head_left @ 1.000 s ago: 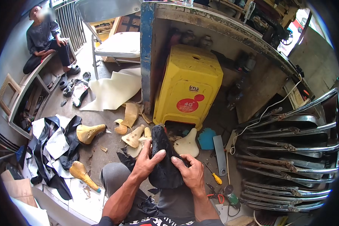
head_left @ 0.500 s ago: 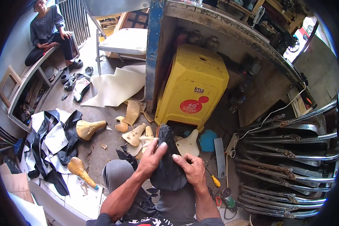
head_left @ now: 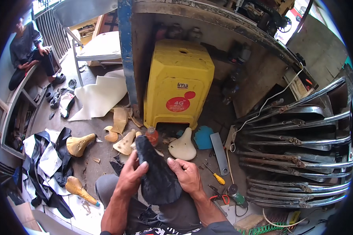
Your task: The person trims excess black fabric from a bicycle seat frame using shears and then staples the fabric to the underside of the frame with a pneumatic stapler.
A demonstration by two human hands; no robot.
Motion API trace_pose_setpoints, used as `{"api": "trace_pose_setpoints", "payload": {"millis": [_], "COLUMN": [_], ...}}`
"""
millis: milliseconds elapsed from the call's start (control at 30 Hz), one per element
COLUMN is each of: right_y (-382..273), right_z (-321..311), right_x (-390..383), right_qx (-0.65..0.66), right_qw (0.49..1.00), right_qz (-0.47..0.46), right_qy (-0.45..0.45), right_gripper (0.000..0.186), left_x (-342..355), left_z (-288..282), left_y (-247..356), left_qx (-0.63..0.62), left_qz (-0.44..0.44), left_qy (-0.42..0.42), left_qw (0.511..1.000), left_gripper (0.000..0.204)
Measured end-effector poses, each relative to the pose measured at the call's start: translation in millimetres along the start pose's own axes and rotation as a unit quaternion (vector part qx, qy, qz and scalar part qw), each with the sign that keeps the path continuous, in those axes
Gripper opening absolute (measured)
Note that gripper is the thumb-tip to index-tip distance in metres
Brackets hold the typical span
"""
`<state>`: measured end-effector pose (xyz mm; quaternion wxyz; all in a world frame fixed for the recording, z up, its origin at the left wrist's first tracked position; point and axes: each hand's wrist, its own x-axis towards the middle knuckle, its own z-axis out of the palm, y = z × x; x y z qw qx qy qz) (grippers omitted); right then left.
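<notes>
A black-covered bicycle saddle (head_left: 159, 178) rests tilted over my lap, its narrow nose pointing away and to the left. My left hand (head_left: 130, 172) grips its left side, thumb on top. At the right edge, my right hand (head_left: 188, 176) holds it between thumb and curled fingers. The underside of the saddle is hidden. Beyond it lie a bare cream saddle pad (head_left: 183, 146) and another pale pad (head_left: 124, 143) with dark spots. A small jar with reddish contents (head_left: 151, 138) stands just past the nose.
Two yellowish saddle pads (head_left: 78, 145) and black-and-white scraps (head_left: 53, 166) lie left. At right are a yellow-handled screwdriver (head_left: 219, 179), scissors (head_left: 225, 199), a flat metal bar (head_left: 219, 152) and stacked chrome chair frames (head_left: 302, 160). A yellow stool (head_left: 176, 84) stands ahead. A person (head_left: 27, 51) sits far left.
The view has turned right, so the surroundings appear farther left. Both hands still hold the saddle, which now tilts more to the left. The jar has come into sight past the nose.
</notes>
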<state>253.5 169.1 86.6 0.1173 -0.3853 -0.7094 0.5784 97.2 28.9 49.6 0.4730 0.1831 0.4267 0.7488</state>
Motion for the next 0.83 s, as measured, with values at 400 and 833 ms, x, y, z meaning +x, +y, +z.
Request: {"api": "trace_pose_setpoints", "payload": {"millis": [400,833], "right_y": [142,65], "right_z": [2,-4], "right_x": [21,67], "right_qx": [0.139,0.204], "right_qw": [0.981,0.975], "right_qz": [0.117,-0.059], "right_qy": [-0.066,-0.058], "right_gripper": [0.032,0.07], "left_x": [-60,28], "left_z": [-133,-97], "left_y": [87,-106], "left_qx": [0.019,0.02], "left_qz": [0.24,-0.087], "left_qy": [0.143,0.014], "left_qw": [0.96,0.996], "left_gripper": [0.045,0.041]}}
